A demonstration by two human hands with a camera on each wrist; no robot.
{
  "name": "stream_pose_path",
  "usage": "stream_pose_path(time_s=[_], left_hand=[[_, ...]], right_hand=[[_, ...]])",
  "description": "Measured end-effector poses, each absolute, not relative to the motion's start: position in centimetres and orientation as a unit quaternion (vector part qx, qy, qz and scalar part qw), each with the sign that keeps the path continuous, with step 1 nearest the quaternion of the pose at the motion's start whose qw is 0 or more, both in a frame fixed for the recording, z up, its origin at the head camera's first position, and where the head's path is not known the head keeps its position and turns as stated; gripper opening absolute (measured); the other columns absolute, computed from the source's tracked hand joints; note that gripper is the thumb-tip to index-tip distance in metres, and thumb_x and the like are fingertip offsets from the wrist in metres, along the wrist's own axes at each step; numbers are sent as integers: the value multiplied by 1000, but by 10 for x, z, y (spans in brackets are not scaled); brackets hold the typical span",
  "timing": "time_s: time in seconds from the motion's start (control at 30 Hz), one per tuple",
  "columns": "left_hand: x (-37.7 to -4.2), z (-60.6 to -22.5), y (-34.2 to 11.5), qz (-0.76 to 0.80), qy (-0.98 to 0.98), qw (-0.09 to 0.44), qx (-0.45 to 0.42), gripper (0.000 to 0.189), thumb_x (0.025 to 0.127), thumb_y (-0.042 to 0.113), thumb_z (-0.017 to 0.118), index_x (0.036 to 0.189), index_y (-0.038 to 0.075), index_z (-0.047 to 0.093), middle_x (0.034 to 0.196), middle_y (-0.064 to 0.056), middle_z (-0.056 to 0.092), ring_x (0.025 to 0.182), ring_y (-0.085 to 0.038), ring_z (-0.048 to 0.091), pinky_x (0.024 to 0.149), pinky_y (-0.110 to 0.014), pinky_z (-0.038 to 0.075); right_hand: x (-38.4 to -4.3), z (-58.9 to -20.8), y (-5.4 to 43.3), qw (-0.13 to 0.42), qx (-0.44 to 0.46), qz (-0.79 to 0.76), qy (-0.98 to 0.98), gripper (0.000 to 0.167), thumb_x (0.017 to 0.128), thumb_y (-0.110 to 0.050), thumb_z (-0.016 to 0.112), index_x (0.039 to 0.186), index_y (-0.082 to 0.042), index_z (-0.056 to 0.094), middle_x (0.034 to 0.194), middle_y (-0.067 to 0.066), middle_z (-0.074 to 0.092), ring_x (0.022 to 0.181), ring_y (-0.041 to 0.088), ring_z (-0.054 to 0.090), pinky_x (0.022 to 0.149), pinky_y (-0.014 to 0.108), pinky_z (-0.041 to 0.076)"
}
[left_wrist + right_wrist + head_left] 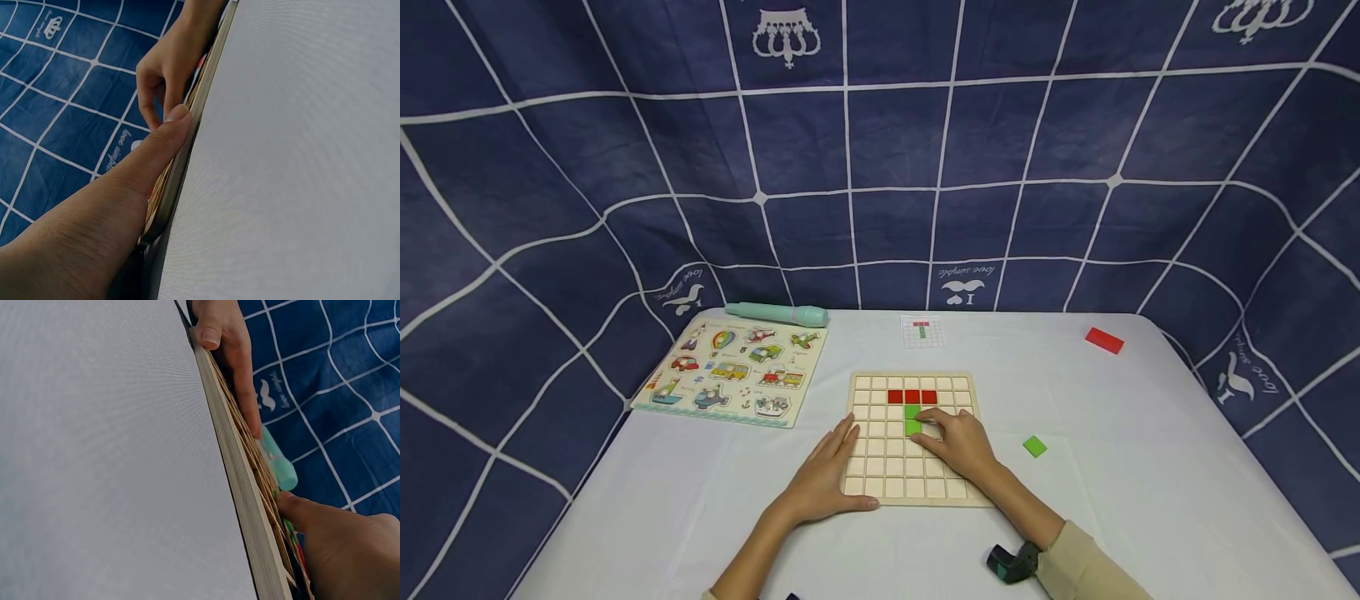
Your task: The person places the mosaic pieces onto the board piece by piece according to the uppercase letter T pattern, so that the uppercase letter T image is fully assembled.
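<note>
A square wooden grid board [874,467] lies on the table, with several red tiles [912,397] in a row and two green tiles [912,412] below the middle one. My right hand [964,443] pinches the lower green tile between thumb and fingers, at its cell on the board; in the right wrist view the thumb [306,511] meets a green edge. Along the board's left side and near corner rests my left hand [822,483], its fingers straight and its thumb [169,134] on the near edge.
Right of the board lies a loose green tile [1034,447]; farther back is a red block [1104,340]. Behind the board sits a small pattern card [922,332]. A picture puzzle board [737,371] and a mint-green pen-like object [778,314] occupy the back left.
</note>
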State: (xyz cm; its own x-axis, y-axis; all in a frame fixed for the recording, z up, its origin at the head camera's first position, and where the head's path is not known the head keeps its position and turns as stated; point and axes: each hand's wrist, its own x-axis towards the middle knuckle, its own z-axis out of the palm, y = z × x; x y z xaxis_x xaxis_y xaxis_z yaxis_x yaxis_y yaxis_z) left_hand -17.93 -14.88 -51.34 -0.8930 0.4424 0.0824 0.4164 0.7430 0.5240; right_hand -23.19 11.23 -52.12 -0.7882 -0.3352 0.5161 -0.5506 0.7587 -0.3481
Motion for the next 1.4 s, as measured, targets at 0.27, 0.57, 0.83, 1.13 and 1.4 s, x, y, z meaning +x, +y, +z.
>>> stream_pose_path(time_s=[0.27, 0.57, 0.83, 1.13, 1.4], left_hand=[[-179, -514, -149, 277, 932, 23, 232, 117, 63, 73, 64, 146, 1, 22, 154, -9, 8, 138, -29, 14, 106, -50, 22], [-178, -513, -149, 280, 930, 16, 238, 118, 63, 72, 66, 145, -1, 23, 153, -11, 9, 138, -29, 13, 107, -48, 21], [-178, -513, -149, 270, 933, 22, 237, 119, 62, 73, 65, 146, 1, 21, 154, -8, 6, 139, -24, 10, 109, -44, 18], [-178, -512, -148, 271, 933, 23, 235, 120, 62, 74, 64, 146, 1, 21, 154, -9, 6, 139, -25, 10, 109, -45, 18], [-179, -512, -148, 279, 931, 23, 235, 119, 62, 72, 66, 145, 0, 22, 154, -10, 8, 138, -28, 12, 108, -48, 20]], right_hand=[[-228, -518, 114, 213, 242, 253, -912, 32, 73, -43, 75, 96, -22, 71, 46, -21, 27, 46, 2, 23, 52, 23, 26], [-216, -515, 140, 207, 274, 281, -896, 33, 73, -41, 76, 99, -21, 70, 47, -23, 26, 46, -2, 20, 55, 22, 32], [-206, -519, 195, 177, 288, 293, -895, 37, 73, -44, 75, 105, -28, 67, 51, -23, 27, 48, -3, 23, 48, 17, 23], [-198, -523, 263, 159, 218, 292, -918, 41, 68, -43, 79, 105, -31, 67, 51, -21, 26, 47, -2, 23, 44, 18, 24], [-199, -524, 288, 168, 216, 295, -915, 43, 65, -36, 83, 105, -27, 67, 51, -20, 24, 47, -3, 20, 42, 18, 21]])
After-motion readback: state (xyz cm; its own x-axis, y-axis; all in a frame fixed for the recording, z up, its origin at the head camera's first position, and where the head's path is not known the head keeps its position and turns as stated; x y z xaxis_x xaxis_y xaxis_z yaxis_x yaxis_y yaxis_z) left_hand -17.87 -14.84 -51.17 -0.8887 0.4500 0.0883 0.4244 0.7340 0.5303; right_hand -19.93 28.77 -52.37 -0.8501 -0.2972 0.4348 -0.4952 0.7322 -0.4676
